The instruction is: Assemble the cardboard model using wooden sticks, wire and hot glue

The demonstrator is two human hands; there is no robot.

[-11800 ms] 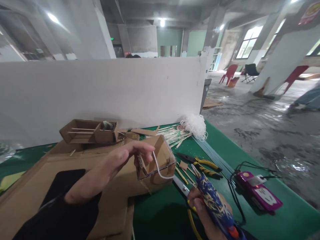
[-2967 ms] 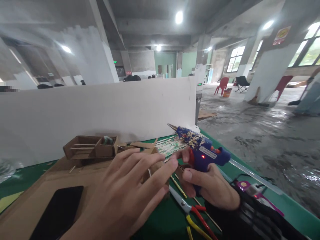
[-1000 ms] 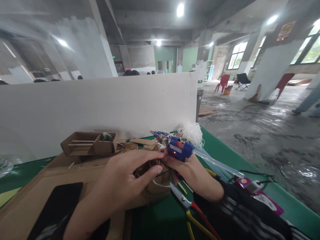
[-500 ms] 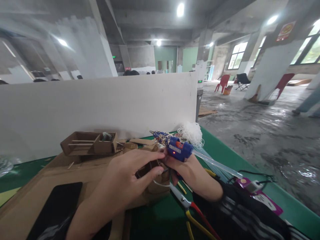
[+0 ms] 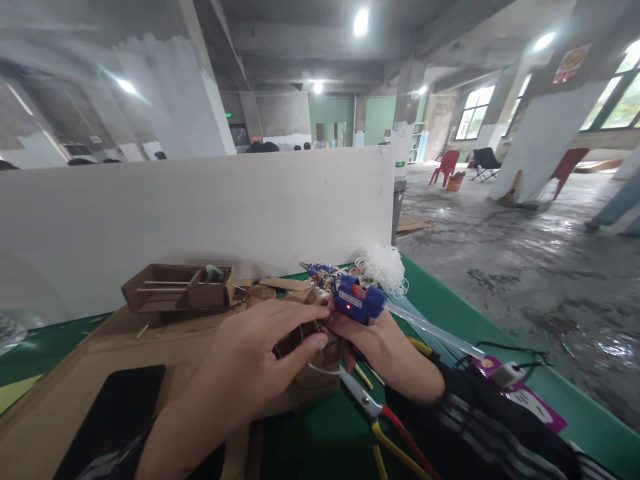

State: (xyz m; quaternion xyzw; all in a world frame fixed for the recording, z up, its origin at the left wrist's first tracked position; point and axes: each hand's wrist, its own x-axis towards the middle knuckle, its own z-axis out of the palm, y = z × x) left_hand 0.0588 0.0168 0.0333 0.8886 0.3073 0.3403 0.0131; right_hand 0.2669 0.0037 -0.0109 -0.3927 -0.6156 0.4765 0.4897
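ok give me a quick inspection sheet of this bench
surface: green table, partly under a big cardboard sheet.
job's things: small cardboard box; blue glue gun, red light lit, glue stick out the back.
clutter: black phone, cardboard tray with sticks, snips, white string tangle.
hands: left hand grips the box; right hand holds the glue gun.
cables: black cable by a purple power strip.
surroundings: white partition, concrete floor, red chairs.

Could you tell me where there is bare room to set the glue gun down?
The green table is bare between the cardboard sheet and the scissors. Right of the right hand, glue sticks and power strip crowd it.
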